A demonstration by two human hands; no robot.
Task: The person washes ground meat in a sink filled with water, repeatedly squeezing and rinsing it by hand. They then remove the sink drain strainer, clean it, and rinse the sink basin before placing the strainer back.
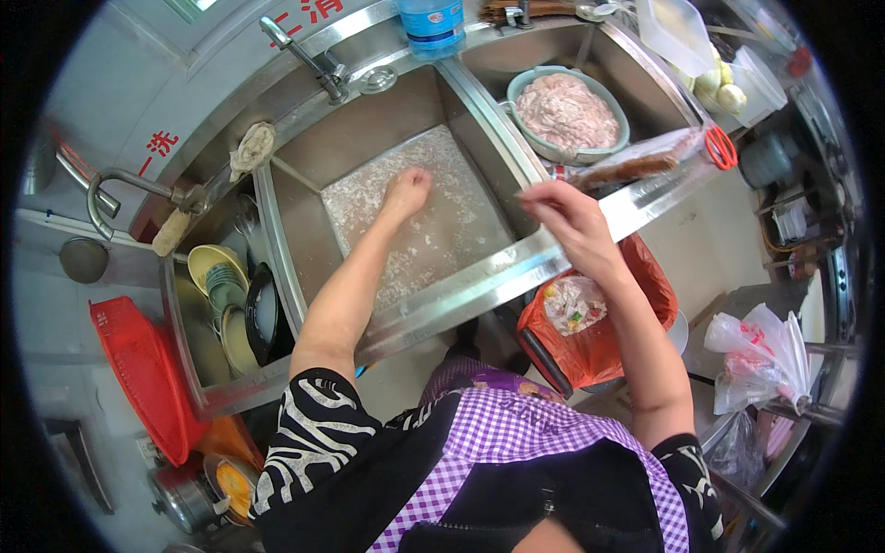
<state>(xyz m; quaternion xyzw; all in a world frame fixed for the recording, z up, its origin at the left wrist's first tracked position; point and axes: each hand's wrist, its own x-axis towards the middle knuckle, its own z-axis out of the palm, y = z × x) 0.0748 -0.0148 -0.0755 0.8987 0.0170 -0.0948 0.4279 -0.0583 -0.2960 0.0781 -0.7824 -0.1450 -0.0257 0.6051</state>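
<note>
My left hand (408, 192) is over the middle sink basin (477, 186), its fingers curled in. Whether it grips anything is hidden. Below it lies cloudy water (422, 242) with many small white bits scattered through it. My right hand (577, 225) hovers by the front rim (484, 266) near the divider, fingers bent together and pointing left; nothing is clearly seen in them. Beyond it, in the right basin, a grey-green tub (622, 131) holds a mound of pale pink raw meat (567, 114). A plastic bag with brown contents (632, 166) rests along that basin's front edge.
A bin with a red liner (643, 276) stands below my right forearm. Bowls (214, 266) fill the left basin. A faucet (311, 66) and a blue-labelled plastic bottle (432, 27) are at the back. Red-handled scissors (721, 147) lie at the right rim.
</note>
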